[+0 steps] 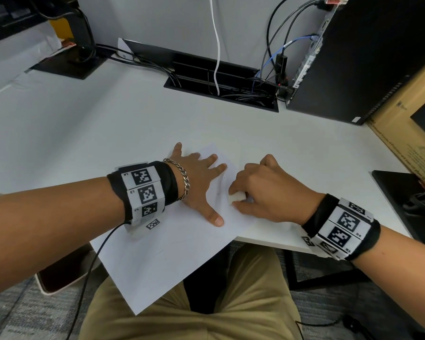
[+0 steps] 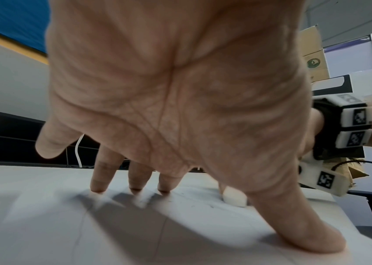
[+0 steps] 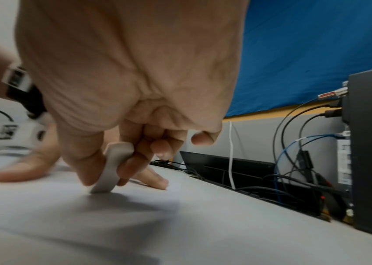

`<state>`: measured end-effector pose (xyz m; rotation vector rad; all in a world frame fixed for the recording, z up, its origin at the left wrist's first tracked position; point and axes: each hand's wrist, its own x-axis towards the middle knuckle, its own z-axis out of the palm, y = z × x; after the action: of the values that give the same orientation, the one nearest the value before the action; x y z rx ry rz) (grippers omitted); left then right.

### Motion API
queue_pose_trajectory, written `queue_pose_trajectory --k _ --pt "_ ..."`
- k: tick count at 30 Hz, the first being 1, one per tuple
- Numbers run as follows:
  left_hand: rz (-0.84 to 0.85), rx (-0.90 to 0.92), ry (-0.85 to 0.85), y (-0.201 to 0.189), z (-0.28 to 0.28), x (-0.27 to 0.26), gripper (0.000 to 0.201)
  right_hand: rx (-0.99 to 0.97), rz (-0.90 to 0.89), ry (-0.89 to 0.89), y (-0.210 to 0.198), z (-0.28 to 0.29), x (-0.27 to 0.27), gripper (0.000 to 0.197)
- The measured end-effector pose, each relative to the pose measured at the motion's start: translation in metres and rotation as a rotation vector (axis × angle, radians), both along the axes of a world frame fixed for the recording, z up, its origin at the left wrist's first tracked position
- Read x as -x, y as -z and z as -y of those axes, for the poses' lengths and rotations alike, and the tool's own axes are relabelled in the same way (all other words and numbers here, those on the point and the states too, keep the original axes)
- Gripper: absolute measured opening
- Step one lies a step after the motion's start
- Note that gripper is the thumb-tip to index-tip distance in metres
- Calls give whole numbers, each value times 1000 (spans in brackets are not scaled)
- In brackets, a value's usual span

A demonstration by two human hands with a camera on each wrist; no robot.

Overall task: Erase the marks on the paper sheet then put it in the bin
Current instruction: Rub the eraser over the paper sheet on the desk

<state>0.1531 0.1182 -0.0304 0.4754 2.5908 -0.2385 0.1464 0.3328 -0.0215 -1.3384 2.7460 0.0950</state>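
A white paper sheet [image 1: 172, 253] lies on the desk and hangs over its front edge above my lap. Faint pencil marks [image 1: 219, 190] show between my hands. My left hand [image 1: 201, 182] lies flat with spread fingers and presses the sheet down; its fingers [image 2: 98, 179] touch the paper [image 2: 89, 233]. My right hand [image 1: 260, 190] pinches a white eraser [image 1: 236, 198] between thumb and fingers, its lower end on the sheet. In the right wrist view the eraser [image 3: 112, 168] stands tilted on the paper [image 3: 135, 224]. No bin is in view.
A black cable tray [image 1: 221, 84] full of cables is sunk into the desk's back. A black computer tower [image 1: 368, 57] stands at the back right, beside a cardboard box [image 1: 407, 123]. A black monitor base [image 1: 69, 62] sits back left. A cable [image 1: 91, 263] trails from my left wrist.
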Motion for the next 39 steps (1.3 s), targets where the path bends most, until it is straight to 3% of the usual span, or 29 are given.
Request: queue_pose_trajectory --k 15,21,26,32,39 --pt "7 -15 -10 1 2 1 146 42 -49 187 -1 15 40 23" --pt "2 -7 -5 2 1 1 145 23 30 89 2 6 22 27" --pt "-3 -17 -3 1 1 1 145 51 -42 183 2 13 32 29" --pt "-8 -27 -8 0 1 0 144 45 21 91 7 14 7 26" --pt "-12 -24 -10 0 1 -1 144 65 -38 135 6 20 8 19"
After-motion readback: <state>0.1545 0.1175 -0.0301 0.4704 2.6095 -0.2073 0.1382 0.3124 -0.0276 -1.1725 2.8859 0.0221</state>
